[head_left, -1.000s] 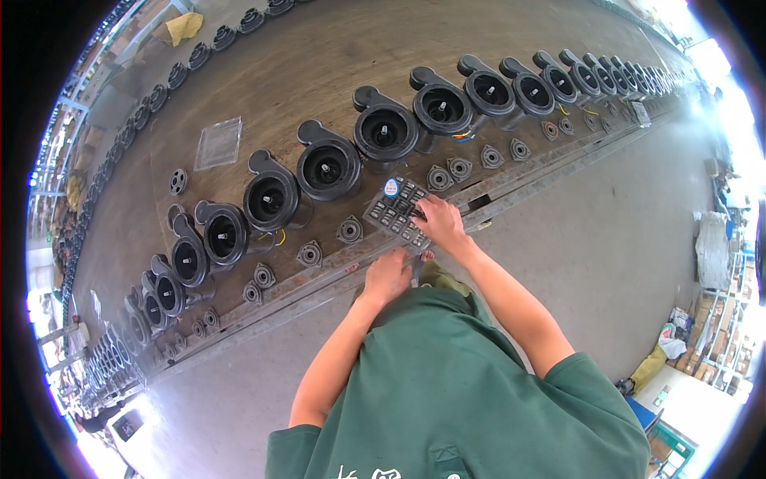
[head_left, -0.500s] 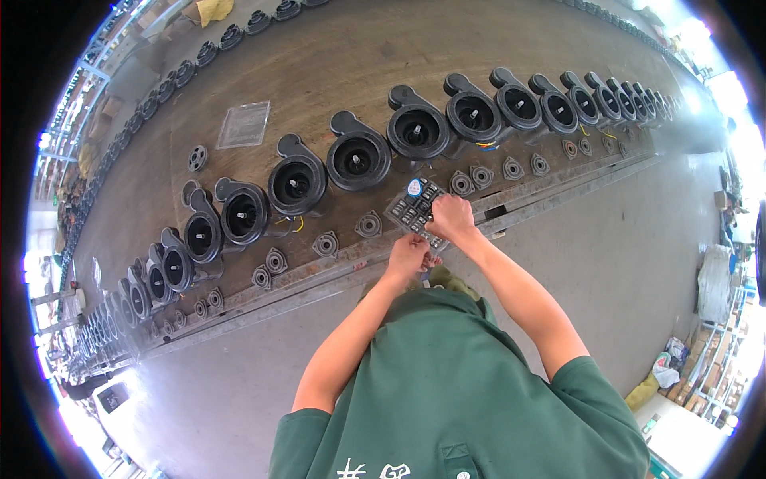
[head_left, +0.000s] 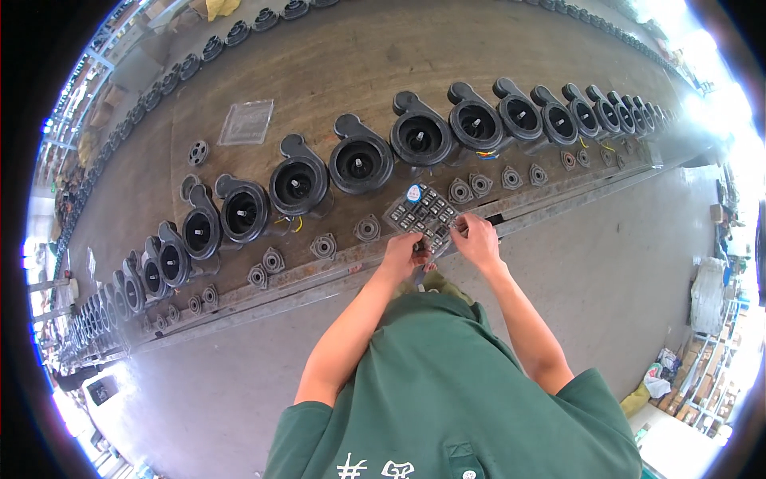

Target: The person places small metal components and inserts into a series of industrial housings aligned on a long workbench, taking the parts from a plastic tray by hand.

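A clear plastic tray (head_left: 396,214) with several small metal parts in its pockets and a round blue-and-white sticker lies at the near edge of the workbench in front of me. My left hand (head_left: 403,254) is closed at the tray's near left corner. Its curled fingertips hide whatever they pinch. My right hand (head_left: 479,242) is at the tray's right corner, thumb and fingers closed against that edge; I cannot make out anything small between them. Beyond the tray stands a black round blower housing (head_left: 420,137) with a metal shaft in its middle.
A long row of similar black housings (head_left: 297,184) runs along the bench (head_left: 335,72). Several grey flange-like rings (head_left: 323,246) lie before them. A clear flat plastic sheet (head_left: 246,122) and a dark holed disc (head_left: 199,153) lie farther back. A metal rail (head_left: 303,275) borders the near edge.
My right hand has drawn back from over the tray to its right corner, uncovering more metal parts. My left hand has shifted slightly left at the near corner.
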`<state>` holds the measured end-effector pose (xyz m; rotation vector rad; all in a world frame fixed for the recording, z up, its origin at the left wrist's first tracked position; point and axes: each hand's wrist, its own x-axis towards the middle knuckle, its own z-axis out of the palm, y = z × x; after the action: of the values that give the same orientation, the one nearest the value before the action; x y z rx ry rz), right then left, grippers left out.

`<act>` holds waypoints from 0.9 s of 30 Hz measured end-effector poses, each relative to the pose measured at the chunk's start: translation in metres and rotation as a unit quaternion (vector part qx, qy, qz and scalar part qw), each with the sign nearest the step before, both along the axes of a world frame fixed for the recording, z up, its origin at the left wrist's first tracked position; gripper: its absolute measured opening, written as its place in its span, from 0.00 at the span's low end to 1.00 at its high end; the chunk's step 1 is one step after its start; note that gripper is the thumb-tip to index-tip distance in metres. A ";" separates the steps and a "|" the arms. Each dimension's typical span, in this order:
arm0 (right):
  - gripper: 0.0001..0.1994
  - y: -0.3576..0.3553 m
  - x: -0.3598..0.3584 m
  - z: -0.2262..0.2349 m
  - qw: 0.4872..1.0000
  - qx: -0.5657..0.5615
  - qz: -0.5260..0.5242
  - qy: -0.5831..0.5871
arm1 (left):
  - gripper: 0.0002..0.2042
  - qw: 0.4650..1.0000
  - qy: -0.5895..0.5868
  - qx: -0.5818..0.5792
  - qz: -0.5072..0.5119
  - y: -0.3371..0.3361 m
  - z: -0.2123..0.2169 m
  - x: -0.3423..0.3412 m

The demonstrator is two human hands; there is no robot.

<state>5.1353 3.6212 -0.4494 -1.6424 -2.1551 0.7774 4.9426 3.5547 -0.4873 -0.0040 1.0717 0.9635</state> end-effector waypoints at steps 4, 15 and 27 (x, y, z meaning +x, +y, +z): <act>0.17 -0.001 -0.004 -0.011 0.988 0.030 0.060 -0.137 | 0.09 0.992 -0.107 0.062 -0.011 -0.010 0.016 -0.016; 0.14 0.007 -0.020 -0.016 0.958 0.042 0.140 -0.246 | 0.11 0.988 0.005 0.142 -0.061 -0.034 0.008 -0.014; 0.07 0.007 -0.055 -0.011 0.907 0.046 0.193 -0.372 | 0.10 0.994 -0.054 0.080 0.045 -0.047 0.007 -0.012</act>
<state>5.0807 3.6284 -0.4604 -1.6493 -3.0462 0.1010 4.9308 3.5079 -0.4805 0.0283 0.8993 1.1158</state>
